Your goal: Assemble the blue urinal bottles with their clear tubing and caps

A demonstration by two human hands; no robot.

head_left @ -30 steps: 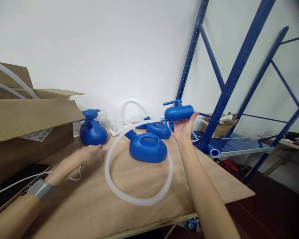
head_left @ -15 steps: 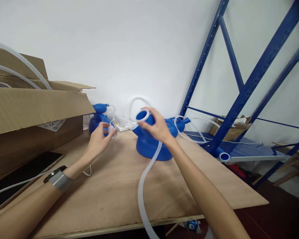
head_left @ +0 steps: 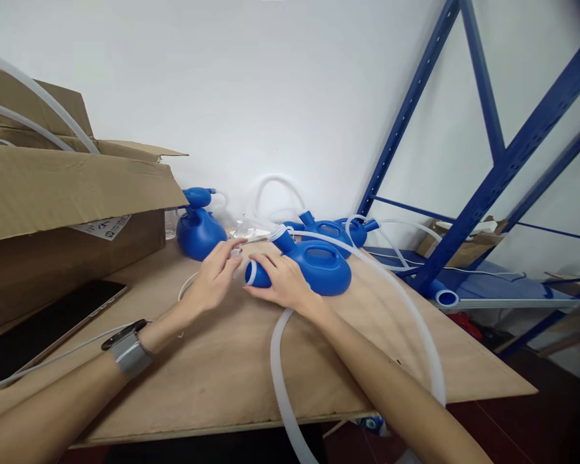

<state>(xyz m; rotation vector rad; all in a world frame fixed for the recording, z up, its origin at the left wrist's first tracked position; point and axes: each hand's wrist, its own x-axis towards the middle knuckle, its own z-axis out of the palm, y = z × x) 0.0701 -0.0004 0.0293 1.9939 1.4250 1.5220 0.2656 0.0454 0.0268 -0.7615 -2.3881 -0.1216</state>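
Observation:
My right hand (head_left: 285, 280) is wrapped round a short blue tube (head_left: 257, 275) with a white rim, its mouth turned to the left, low over the table. A translucent hose (head_left: 279, 374) hangs from beneath this hand past the table's front edge. Just left of the tube, my left hand (head_left: 216, 274) has its thumb and fingers pinched together around a small clear piece (head_left: 236, 253), mostly hidden by the fingers. Behind my right hand lies a blue jug-like bottle (head_left: 331, 277) with a loop handle and a slanted neck, a translucent hose (head_left: 410, 296) curving over it.
An open cardboard box (head_left: 72, 193) stands left, with hoses sticking out. Near it lie a dark tablet-like device (head_left: 48, 332) and a white cable. Other blue bottles (head_left: 200, 232) sit at the back. A blue metal shelf (head_left: 502, 293) stands right of the wooden table (head_left: 212, 386).
My right hand has brought the blue tube down and left, uncovering the bottle behind it. My left hand has moved right, closer to the tube. The view has shifted slightly.

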